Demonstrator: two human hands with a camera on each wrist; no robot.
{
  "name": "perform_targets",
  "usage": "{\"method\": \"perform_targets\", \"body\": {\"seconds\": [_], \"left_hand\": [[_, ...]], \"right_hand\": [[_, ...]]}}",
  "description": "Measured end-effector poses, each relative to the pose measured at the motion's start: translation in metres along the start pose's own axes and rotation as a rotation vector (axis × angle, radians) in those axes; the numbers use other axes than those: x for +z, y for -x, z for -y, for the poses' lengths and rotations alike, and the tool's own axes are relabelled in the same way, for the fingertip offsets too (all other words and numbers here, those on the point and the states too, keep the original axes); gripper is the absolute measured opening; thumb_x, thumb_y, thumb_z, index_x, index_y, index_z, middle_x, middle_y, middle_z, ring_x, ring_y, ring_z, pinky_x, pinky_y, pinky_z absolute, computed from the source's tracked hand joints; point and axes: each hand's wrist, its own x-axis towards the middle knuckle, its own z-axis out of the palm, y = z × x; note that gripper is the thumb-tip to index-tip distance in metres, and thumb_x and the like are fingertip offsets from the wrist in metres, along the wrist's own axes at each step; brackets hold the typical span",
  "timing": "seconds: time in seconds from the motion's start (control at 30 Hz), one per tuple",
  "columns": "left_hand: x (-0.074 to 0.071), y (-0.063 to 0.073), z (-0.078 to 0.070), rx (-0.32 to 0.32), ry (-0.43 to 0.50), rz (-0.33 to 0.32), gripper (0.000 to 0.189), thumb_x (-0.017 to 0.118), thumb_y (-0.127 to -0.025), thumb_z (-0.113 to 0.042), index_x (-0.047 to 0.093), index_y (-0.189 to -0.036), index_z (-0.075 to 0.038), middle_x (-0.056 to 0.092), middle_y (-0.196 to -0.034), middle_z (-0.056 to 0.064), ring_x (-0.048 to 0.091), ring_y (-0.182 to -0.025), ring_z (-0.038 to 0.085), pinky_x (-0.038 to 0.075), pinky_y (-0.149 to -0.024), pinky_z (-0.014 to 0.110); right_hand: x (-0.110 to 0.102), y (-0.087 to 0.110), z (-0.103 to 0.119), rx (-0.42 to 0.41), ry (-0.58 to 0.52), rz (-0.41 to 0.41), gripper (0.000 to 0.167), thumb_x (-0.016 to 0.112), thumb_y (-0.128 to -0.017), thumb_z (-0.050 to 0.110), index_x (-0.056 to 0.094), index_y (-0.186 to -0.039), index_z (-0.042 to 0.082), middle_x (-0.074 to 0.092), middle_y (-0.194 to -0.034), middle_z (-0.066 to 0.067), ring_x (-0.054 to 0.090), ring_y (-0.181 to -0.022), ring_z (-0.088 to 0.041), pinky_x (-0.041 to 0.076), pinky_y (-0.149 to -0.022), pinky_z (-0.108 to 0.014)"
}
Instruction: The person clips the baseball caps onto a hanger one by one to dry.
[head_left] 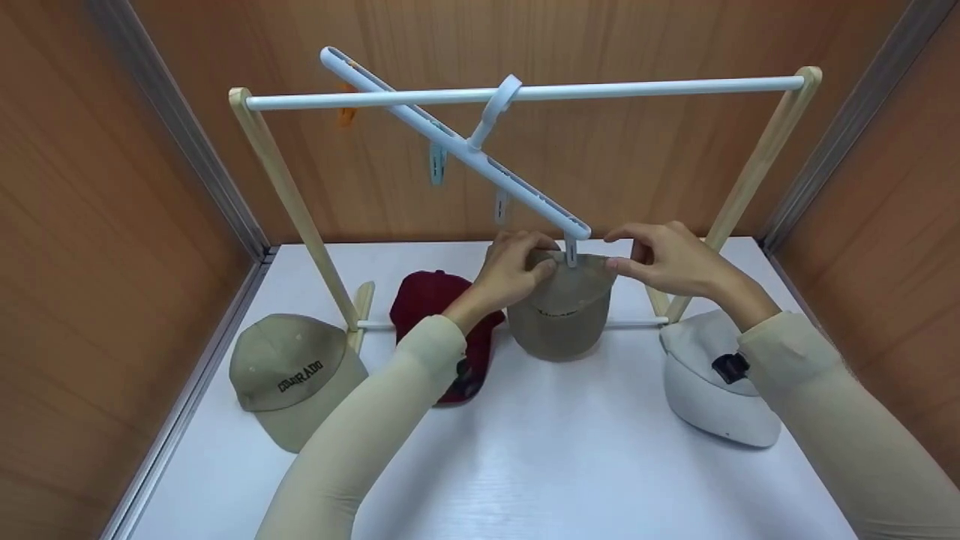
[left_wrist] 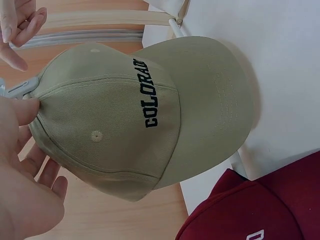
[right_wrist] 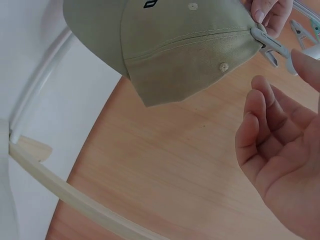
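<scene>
An olive baseball cap (head_left: 561, 324) with dark COLORADO lettering hangs by its crown from a grey clip (head_left: 571, 253) at the near end of a pale blue hanger (head_left: 457, 142). My left hand (head_left: 514, 266) pinches the top of the crown beside the clip, thumb on the near face and fingers behind. In the left wrist view the cap's brim (left_wrist: 215, 105) points away from that hand. Just right of the crown, my right hand (head_left: 667, 259) holds nothing; its thumb and loosely bent fingers stand apart in the right wrist view.
The hanger hooks over the white top bar (head_left: 637, 91) of a wooden-legged rack and carries more clips. On the white table (head_left: 540, 465) lie a red cap (head_left: 427, 300), a second olive COLORADO cap (head_left: 289, 360) and a white cap (head_left: 720, 405). Wooden panels stand around.
</scene>
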Motion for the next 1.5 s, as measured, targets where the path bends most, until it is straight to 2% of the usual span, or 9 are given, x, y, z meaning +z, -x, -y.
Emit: {"method": "perform_targets", "body": {"seconds": [0.37,0.6,0.87,1.07,1.33,1.5], "left_hand": [[-0.004,0.002,0.002,0.01,0.001,-0.017,0.032,0.067,-0.106,-0.025,0.064,-0.138,-0.02,0.06,-0.143,-0.003,0.036,-0.144,0.02,0.03,-0.121,0.05],[-0.016,0.01,0.009,-0.001,-0.016,-0.03,0.034,0.066,-0.107,-0.025,0.061,-0.14,-0.022,0.059,-0.147,-0.002,0.037,-0.146,0.021,0.028,-0.123,0.053],[-0.038,0.024,0.027,0.002,-0.066,-0.046,0.037,0.065,-0.107,-0.026,0.061,-0.143,-0.015,0.06,-0.145,0.003,0.039,-0.146,0.025,0.024,-0.123,0.052],[-0.056,0.035,0.044,-0.006,-0.09,-0.071,0.037,0.064,-0.108,-0.026,0.061,-0.142,-0.014,0.06,-0.144,0.004,0.042,-0.138,0.024,0.029,-0.119,0.049],[-0.071,0.048,0.064,-0.054,-0.096,-0.115,0.034,0.065,-0.107,-0.023,0.063,-0.139,-0.013,0.061,-0.141,0.006,0.045,-0.133,0.025,0.033,-0.115,0.05],[-0.077,0.055,0.074,-0.097,-0.086,-0.124,0.032,0.064,-0.107,-0.026,0.064,-0.138,-0.016,0.06,-0.14,0.004,0.044,-0.134,0.024,0.034,-0.115,0.05]], "right_hand": [[0.009,0.009,0.001,-0.011,-0.053,-0.041,0.042,0.072,-0.104,0.034,0.066,-0.14,0.013,0.069,-0.089,-0.004,0.061,-0.079,-0.02,0.052,-0.07,-0.028],[0.019,0.012,0.004,-0.028,-0.094,-0.046,0.043,0.073,-0.103,0.032,0.065,-0.14,0.011,0.073,-0.097,-0.003,0.064,-0.085,-0.02,0.053,-0.076,-0.024],[0.031,0.015,0.011,-0.062,-0.116,-0.054,0.043,0.073,-0.103,0.033,0.066,-0.14,0.012,0.077,-0.104,-0.001,0.07,-0.09,-0.018,0.055,-0.081,-0.025],[0.038,0.017,0.015,-0.087,-0.174,-0.074,0.039,0.072,-0.104,0.028,0.067,-0.139,0.01,0.077,-0.108,-0.002,0.071,-0.093,-0.017,0.055,-0.083,-0.022],[0.053,0.02,0.021,-0.099,-0.241,-0.051,0.04,0.072,-0.103,0.028,0.068,-0.138,0.009,0.077,-0.112,-0.001,0.072,-0.1,-0.017,0.057,-0.087,-0.026],[0.063,0.021,0.028,-0.121,-0.272,-0.062,0.041,0.072,-0.103,0.029,0.067,-0.139,0.009,0.075,-0.121,-0.004,0.072,-0.107,-0.018,0.059,-0.091,-0.035]]}}
